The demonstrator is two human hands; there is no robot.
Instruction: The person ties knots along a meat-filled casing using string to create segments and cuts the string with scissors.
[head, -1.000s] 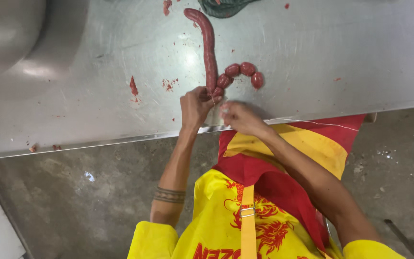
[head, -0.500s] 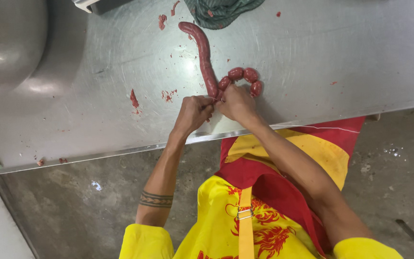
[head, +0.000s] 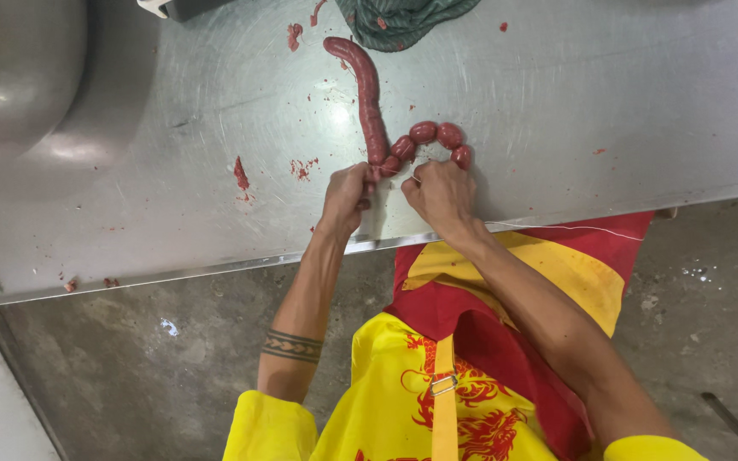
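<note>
Right, I'm looking down on a steel desk and both hands are at the sausage, so I judge the step in hand to be pinching the long filled casing off into short links. The left hand is closed around the near end of the long sausage, fingers curled tight on it just where it meets the links. The right hand is bunched beside it, fingertips nipped together at the first of the small round links, though I cannot tell exactly what it pinches, since the knuckles hide the grip. The long piece runs away from the left hand up the desk, curving toward a green cloth at the far edge; the links arc off just beyond the right hand's fingers, touching one another. Red smears dot the steel to the left, and a metal bowl sits well apart at the far left. As I read it, the next link calls for a firm squeeze with both hands close together on the casing.
</note>
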